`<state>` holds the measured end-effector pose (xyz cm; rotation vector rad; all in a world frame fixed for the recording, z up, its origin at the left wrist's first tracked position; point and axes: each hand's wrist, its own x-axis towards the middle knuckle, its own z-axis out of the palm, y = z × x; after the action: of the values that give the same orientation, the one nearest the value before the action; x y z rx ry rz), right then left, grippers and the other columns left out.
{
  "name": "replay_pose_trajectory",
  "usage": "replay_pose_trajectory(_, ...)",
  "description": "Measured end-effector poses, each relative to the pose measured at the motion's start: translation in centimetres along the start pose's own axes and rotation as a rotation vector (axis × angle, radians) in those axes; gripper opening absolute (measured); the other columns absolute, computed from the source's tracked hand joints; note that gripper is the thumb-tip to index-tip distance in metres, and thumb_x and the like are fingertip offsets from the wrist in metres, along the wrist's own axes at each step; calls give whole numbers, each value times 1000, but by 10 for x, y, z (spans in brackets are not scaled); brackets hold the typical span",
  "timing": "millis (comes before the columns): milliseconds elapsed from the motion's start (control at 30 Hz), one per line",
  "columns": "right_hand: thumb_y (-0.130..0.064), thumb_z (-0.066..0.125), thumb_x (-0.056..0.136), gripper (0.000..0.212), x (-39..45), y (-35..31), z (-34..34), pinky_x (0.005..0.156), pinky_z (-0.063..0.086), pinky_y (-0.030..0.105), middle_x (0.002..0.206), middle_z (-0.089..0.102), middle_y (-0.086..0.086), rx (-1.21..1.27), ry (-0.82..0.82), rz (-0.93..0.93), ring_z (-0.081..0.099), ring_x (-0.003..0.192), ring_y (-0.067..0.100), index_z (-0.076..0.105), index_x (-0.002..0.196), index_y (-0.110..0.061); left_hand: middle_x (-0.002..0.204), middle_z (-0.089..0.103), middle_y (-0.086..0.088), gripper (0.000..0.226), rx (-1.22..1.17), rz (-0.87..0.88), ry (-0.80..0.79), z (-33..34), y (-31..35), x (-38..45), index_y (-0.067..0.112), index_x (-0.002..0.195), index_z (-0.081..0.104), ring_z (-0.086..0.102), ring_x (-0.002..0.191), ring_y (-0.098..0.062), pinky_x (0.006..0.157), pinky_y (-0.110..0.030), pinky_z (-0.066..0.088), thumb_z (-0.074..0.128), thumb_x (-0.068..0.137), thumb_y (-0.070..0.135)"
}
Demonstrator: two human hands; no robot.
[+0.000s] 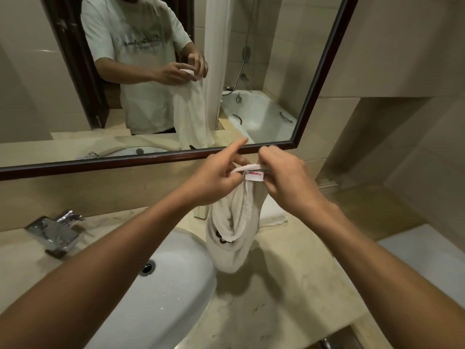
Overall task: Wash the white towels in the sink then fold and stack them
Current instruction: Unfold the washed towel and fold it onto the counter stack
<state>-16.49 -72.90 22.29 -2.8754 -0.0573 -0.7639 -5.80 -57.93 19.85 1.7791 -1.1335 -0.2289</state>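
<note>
Head view: the left hand [214, 181] and the right hand [284, 176] hold a limp white terry-cloth towel [232, 233] up by its top hem, above the beige marble countertop [271, 306] and just to the right of the white oval ceramic sink [176, 285]. The left hand pinches the hem with its curled fingers, while its index finger points straight out toward the mirror. The right hand pinches the same hem next to a small white sewn-in label with red print [254, 176]; the print is too small to read. The towel hangs in folds, and dark marks near its lower folds cannot be identified. Its bottom end is near the countertop; contact cannot be confirmed. Behind the hanging towel, a second white cloth [274, 217] lies flat on the countertop, mostly hidden. A chrome angular faucet [55, 231] stands left of the sink. The sink is cut off at the lower edge of the frame. The dark-wood-framed wall mirror [324, 61] reflects the person's torso, both hands and the towel, plus a white bathtub [259, 114] and a white shower curtain [216, 46].
</note>
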Motion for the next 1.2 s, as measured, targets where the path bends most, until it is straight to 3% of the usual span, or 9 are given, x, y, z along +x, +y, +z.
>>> replay_pose_trajectory(100, -2, 57, 87, 26, 0, 6, 0, 63, 41, 44, 80, 50, 2, 89, -42, 91, 47, 71, 27, 37, 84, -18, 120, 64, -2, 55, 405, -2, 100, 10, -14, -2, 15, 143, 48, 59, 107, -18, 89, -26, 46, 62, 90, 9)
replay_pose_trajectory(267, -5, 58, 91, 20, -7, 21, -7, 67, 46, 44, 86, 52, 3, 10, -45, 133, 50, 75, 26, 42, 87, -16, 83, 58, 9, 12, 556, -477, 198, 15, -33, -17, 31, 90, 61, 55, 73, -13, 58, -28, 37, 60, 90, 19)
replay_pose_trajectory(333, -6, 59, 91, 23, -13, 24, -7, 66, 43, 42, 87, 50, 3, -11, -66, 106, 50, 75, 26, 40, 88, -17, 77, 63, 5, 16, 342, -583, 222, 10, -39, -17, 27, 78, 60, 56, 69, -14, 58, -28, 40, 58, 91, 18)
replay_pose_trajectory(500, -6, 63, 89, 22, -30, 25, -4, 64, 39, 39, 91, 50, 6, -17, -92, 74, 51, 76, 29, 43, 92, -15, 92, 62, -8, 20, -547, -898, 340, 18, -37, -12, 17, 88, 61, 60, 79, -21, 71, -36, 55, 49, 99, 6)
replay_pose_trajectory(667, -12, 66, 90, 30, -44, 49, -12, 66, 47, 44, 95, 48, 1, -6, -131, 86, 52, 77, 27, 40, 95, -25, 81, 67, -5, 10, 292, -657, 14, 9, -59, -24, 13, 92, 71, 62, 71, -20, 59, -31, 50, 64, 94, 21)
replay_pose_trajectory(833, -13, 68, 91, 35, -53, 67, -12, 65, 47, 40, 97, 47, -4, 16, -242, 38, 51, 77, 20, 38, 95, -31, 88, 60, -12, 11, -567, -927, 244, -12, -30, -4, 2, 101, 63, 63, 69, -20, 57, -29, 61, 54, 94, 2)
replay_pose_trajectory(967, -13, 66, 93, 19, -41, 78, -17, 75, 39, 29, 100, 44, -7, -37, -360, 69, 49, 88, 15, 52, 102, -22, 92, 56, -12, 23, -860, -959, 301, 0, -17, 8, 3, 106, 57, 58, 76, -20, 51, -30, 56, 39, 93, -5)
replay_pose_trajectory(1100, -13, 62, 96, 9, -18, 91, -30, 70, 33, 30, 92, 40, 0, -140, -318, 168, 43, 80, 17, 63, 88, -8, 74, 49, -2, 10, -818, -855, 243, -4, -4, 24, 13, 94, 53, 50, 66, -14, 55, -24, 42, 44, 92, 10)
replay_pose_trajectory(1200, -3, 56, 94, 12, -6, 99, -35, 72, 32, 32, 95, 41, 5, -92, -93, 242, 42, 83, 23, 67, 100, -5, 79, 63, 1, 14, -214, -470, 380, -16, -6, 42, 20, 84, 67, 63, 77, -22, 67, -36, 58, 53, 84, 19)
